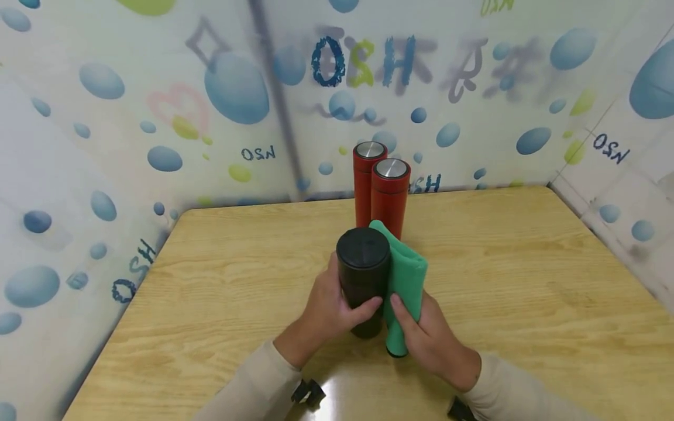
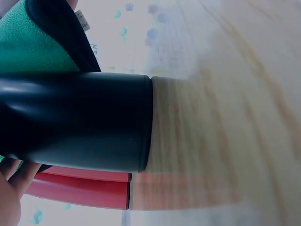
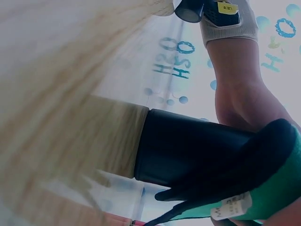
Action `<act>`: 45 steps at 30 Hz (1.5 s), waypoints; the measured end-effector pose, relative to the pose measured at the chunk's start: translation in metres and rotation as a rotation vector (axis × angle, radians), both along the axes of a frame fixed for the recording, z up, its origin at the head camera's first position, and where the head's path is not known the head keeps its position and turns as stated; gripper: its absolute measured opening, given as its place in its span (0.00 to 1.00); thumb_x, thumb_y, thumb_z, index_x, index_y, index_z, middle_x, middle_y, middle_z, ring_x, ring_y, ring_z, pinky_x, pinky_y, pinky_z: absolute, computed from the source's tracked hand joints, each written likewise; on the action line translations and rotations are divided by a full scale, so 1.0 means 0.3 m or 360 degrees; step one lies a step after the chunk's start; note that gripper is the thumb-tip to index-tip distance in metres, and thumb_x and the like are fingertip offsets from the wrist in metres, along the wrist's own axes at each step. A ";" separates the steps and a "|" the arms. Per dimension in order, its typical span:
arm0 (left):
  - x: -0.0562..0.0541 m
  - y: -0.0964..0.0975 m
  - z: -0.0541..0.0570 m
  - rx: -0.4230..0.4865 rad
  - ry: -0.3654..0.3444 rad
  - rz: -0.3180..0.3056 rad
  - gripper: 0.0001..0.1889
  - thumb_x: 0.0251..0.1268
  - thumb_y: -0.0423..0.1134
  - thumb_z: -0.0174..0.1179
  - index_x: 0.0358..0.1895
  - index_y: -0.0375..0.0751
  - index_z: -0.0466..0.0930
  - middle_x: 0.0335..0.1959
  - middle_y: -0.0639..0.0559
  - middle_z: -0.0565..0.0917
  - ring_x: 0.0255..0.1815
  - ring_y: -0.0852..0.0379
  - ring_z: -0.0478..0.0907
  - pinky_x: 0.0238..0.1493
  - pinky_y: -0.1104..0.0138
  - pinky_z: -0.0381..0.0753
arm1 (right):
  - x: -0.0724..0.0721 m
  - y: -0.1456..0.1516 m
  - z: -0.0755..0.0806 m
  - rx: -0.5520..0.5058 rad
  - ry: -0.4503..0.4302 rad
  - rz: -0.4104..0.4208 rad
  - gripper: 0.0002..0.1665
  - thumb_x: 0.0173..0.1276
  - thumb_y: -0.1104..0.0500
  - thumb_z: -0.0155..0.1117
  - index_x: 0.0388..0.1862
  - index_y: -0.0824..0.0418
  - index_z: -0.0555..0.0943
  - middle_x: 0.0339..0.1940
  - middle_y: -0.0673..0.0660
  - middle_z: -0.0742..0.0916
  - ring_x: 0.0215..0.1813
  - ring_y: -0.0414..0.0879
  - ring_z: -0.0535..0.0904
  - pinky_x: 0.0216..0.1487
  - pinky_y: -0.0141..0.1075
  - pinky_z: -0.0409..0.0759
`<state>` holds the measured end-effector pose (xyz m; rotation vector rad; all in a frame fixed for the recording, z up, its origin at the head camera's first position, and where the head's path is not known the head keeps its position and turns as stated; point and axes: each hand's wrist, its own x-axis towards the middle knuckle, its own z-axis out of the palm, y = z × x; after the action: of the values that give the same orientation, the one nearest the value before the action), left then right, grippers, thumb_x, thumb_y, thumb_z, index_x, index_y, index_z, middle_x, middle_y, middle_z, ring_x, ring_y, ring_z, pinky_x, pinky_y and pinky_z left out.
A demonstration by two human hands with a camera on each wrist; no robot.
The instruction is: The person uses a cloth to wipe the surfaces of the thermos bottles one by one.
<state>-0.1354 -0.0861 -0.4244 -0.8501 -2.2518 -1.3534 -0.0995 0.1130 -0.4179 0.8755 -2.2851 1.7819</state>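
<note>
A black cylindrical thermos bottle [image 1: 362,275] stands upright at the middle of the table, its base [image 2: 146,125] right at the tabletop in the left wrist view. My left hand [image 1: 329,304] grips it from the left, thumb across the near side. Pressed along the bottle's right side is a folded green cloth [image 1: 408,278], pinched by my right hand [image 1: 432,342] with the thumb in front. Both wrist views show the cloth's black edging, and a white label [image 3: 233,206] hangs from it. The right hand's other fingers are mostly hidden behind the cloth.
Two red thermos bottles, a nearer one [image 1: 389,199] and a farther one [image 1: 362,181], stand upright just behind the black one, both with silver-topped lids. The wooden table [image 1: 237,263] meets a wall [image 1: 221,169] patterned with blue drops along its back edge.
</note>
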 end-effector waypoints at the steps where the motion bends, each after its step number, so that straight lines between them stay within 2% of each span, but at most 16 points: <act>1: 0.001 -0.001 -0.001 -0.0004 -0.0001 0.0004 0.40 0.60 0.58 0.66 0.65 0.36 0.61 0.56 0.44 0.81 0.54 0.51 0.82 0.57 0.56 0.83 | 0.000 0.000 -0.002 -0.0001 -0.0013 0.0010 0.22 0.80 0.67 0.42 0.71 0.64 0.65 0.56 0.56 0.81 0.55 0.39 0.77 0.58 0.30 0.78; 4: 0.002 -0.004 -0.005 -0.0008 -0.0003 0.0003 0.40 0.59 0.57 0.67 0.66 0.38 0.60 0.57 0.45 0.81 0.55 0.51 0.82 0.57 0.56 0.83 | 0.001 -0.001 -0.005 0.0001 -0.0029 0.0018 0.22 0.80 0.67 0.42 0.71 0.65 0.65 0.57 0.57 0.80 0.56 0.39 0.77 0.58 0.30 0.78; 7: 0.001 -0.005 0.001 0.0001 0.0001 -0.0006 0.40 0.59 0.56 0.67 0.66 0.38 0.60 0.57 0.45 0.81 0.55 0.51 0.82 0.57 0.56 0.83 | -0.003 -0.002 -0.002 -0.0019 0.0020 0.0023 0.23 0.80 0.68 0.42 0.71 0.64 0.64 0.57 0.57 0.80 0.56 0.39 0.77 0.58 0.31 0.78; 10: -0.002 -0.004 0.006 -0.0002 -0.0007 -0.0005 0.40 0.59 0.56 0.68 0.66 0.38 0.60 0.57 0.45 0.81 0.55 0.52 0.82 0.57 0.56 0.83 | -0.005 -0.002 0.002 -0.0044 0.0062 0.0018 0.24 0.79 0.70 0.41 0.71 0.65 0.64 0.55 0.57 0.80 0.54 0.40 0.77 0.56 0.32 0.79; 15: -0.002 -0.005 0.004 -0.0022 -0.0016 0.0005 0.40 0.58 0.55 0.68 0.65 0.36 0.61 0.56 0.45 0.81 0.54 0.52 0.82 0.57 0.56 0.83 | 0.002 0.001 0.004 -0.0065 0.0051 0.0016 0.23 0.79 0.70 0.40 0.71 0.67 0.63 0.52 0.57 0.79 0.51 0.40 0.77 0.53 0.32 0.79; 22: 0.000 -0.003 0.005 0.0003 -0.0037 0.0012 0.40 0.58 0.56 0.68 0.65 0.38 0.60 0.57 0.45 0.81 0.55 0.51 0.82 0.57 0.56 0.83 | -0.004 -0.004 0.004 -0.0080 0.0091 0.0015 0.23 0.78 0.71 0.41 0.70 0.65 0.65 0.48 0.55 0.79 0.47 0.44 0.78 0.50 0.34 0.80; 26: 0.001 -0.004 -0.004 -0.0007 -0.0070 -0.0003 0.43 0.53 0.54 0.73 0.66 0.37 0.60 0.59 0.45 0.80 0.56 0.51 0.81 0.58 0.56 0.82 | 0.003 -0.003 -0.002 -0.0072 0.0069 0.0011 0.23 0.78 0.71 0.42 0.69 0.66 0.65 0.50 0.56 0.80 0.49 0.40 0.78 0.52 0.32 0.79; 30: -0.001 0.000 -0.002 0.0012 -0.0109 -0.0003 0.48 0.46 0.46 0.79 0.68 0.39 0.58 0.61 0.48 0.79 0.59 0.53 0.80 0.61 0.57 0.81 | 0.003 -0.005 -0.002 -0.0084 0.0076 0.0006 0.24 0.78 0.71 0.42 0.71 0.65 0.65 0.55 0.57 0.80 0.55 0.39 0.77 0.58 0.29 0.77; 35: -0.009 0.007 0.001 0.0064 -0.0068 -0.0032 0.48 0.45 0.41 0.79 0.69 0.41 0.59 0.61 0.49 0.78 0.58 0.54 0.78 0.61 0.57 0.80 | 0.005 -0.003 -0.001 -0.0095 0.0068 0.0002 0.25 0.78 0.72 0.42 0.72 0.65 0.64 0.60 0.58 0.80 0.60 0.38 0.76 0.61 0.26 0.75; 39: -0.011 0.009 -0.002 0.0129 -0.0018 -0.0079 0.47 0.45 0.41 0.79 0.70 0.42 0.61 0.61 0.48 0.77 0.59 0.53 0.77 0.61 0.58 0.80 | 0.008 -0.002 -0.003 -0.0093 0.0068 -0.0011 0.26 0.77 0.72 0.43 0.72 0.66 0.64 0.60 0.59 0.80 0.60 0.37 0.76 0.62 0.25 0.75; 45: -0.008 0.008 -0.002 0.0137 0.0051 -0.0062 0.48 0.45 0.39 0.79 0.69 0.37 0.57 0.61 0.44 0.77 0.57 0.51 0.80 0.56 0.59 0.84 | 0.004 -0.003 -0.002 -0.0125 0.0125 -0.0015 0.27 0.76 0.73 0.43 0.73 0.64 0.64 0.59 0.58 0.80 0.58 0.39 0.77 0.61 0.26 0.75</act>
<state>-0.1380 -0.0836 -0.4250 -0.8843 -2.1464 -1.4328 -0.0983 0.1120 -0.4184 0.9028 -2.1521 1.7869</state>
